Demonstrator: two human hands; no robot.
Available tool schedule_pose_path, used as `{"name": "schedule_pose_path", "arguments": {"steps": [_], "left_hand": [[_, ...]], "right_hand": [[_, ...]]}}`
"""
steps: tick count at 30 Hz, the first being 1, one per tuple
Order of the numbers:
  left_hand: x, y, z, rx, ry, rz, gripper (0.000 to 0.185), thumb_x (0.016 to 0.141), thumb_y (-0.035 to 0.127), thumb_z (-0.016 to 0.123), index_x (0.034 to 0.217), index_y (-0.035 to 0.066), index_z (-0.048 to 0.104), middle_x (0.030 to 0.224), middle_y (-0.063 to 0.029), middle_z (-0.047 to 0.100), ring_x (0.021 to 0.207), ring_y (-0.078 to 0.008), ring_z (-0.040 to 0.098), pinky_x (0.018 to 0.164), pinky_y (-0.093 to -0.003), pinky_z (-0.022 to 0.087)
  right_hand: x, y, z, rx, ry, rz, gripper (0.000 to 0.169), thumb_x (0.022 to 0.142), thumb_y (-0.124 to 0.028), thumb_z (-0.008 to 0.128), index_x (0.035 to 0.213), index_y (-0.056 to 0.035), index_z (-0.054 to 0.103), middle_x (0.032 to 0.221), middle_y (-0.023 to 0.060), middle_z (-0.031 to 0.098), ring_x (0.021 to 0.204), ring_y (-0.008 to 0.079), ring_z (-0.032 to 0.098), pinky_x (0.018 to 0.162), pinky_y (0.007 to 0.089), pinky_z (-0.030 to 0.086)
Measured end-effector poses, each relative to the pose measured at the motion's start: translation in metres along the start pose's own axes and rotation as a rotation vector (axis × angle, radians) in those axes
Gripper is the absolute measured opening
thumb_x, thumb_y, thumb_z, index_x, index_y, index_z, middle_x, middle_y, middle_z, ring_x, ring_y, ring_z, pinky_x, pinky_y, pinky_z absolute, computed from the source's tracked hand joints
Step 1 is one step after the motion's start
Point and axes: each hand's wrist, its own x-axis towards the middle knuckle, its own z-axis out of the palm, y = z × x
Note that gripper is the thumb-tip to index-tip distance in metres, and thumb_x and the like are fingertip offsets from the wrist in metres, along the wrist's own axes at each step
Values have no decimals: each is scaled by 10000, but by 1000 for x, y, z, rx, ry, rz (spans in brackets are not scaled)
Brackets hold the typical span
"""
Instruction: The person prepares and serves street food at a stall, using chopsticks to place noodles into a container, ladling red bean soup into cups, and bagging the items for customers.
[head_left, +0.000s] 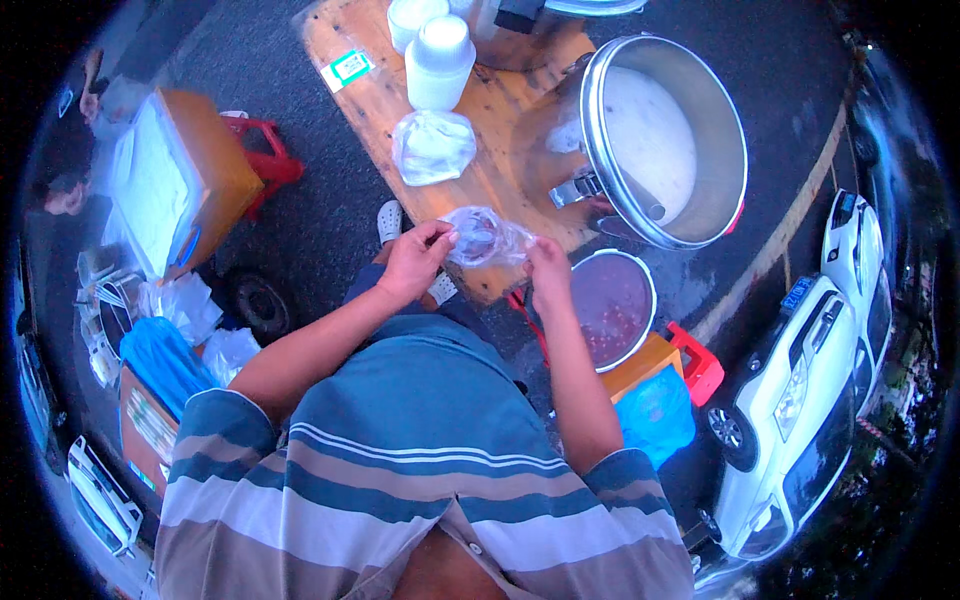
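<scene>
Between my hands, over the near edge of a wooden table (367, 112), a clear plastic bag (484, 238) is stretched out. Its left end is pinched by the thumb and fingers of my left hand (420, 259). My right hand (549, 274) grips the other end. What the bag contains, if anything, is unclear. Just beyond it lies a white bundle in a plastic bag (433, 148), with stacked white foam bowls (441, 67) behind. To the right, a large steel pot (664, 142) stands open with white contents and a handle in it.
A round container of dark reddish food (611, 311) is near my right forearm, beside a red plastic stool (696, 367) and a blue bag (656, 416). Left are a tan box (217, 180), another red stool (274, 157) and plastic bags (180, 304). Another person is at far left; white cars (795, 397) stand right.
</scene>
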Motion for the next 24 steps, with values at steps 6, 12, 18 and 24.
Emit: {"name": "schedule_pose_path", "arguments": {"steps": [6,12,18,24], "left_hand": [[-4,18,-1,-182,-8,15,205,943,140,658,1089,-2,640,852,-25,650,769,-90,589,671,-250,486],[-14,32,10,167,-141,198,316,884,98,692,1175,16,602,948,-65,649,895,-137,631,729,-298,549],[-9,31,19,347,-126,378,212,839,67,694,1040,14,655,951,-143,653,854,-254,671,734,-351,553],[-2,29,19,412,-60,483,144,827,78,699,943,9,648,886,-168,643,834,-333,652,727,-408,517]], "right_hand": [[-39,-13,12,-196,-73,-278,139,917,-122,673,1024,-45,628,860,-19,605,760,65,536,684,227,448],[-72,-40,47,-347,-187,-333,142,908,-153,666,973,-27,661,876,51,664,801,141,619,748,297,495],[-81,-49,46,-667,-273,-694,176,945,-61,580,1093,4,650,1033,128,661,972,260,651,868,356,500],[-60,-31,47,-672,-229,-843,224,933,-35,554,1133,5,647,1306,183,565,1112,341,597,950,431,474]]}}
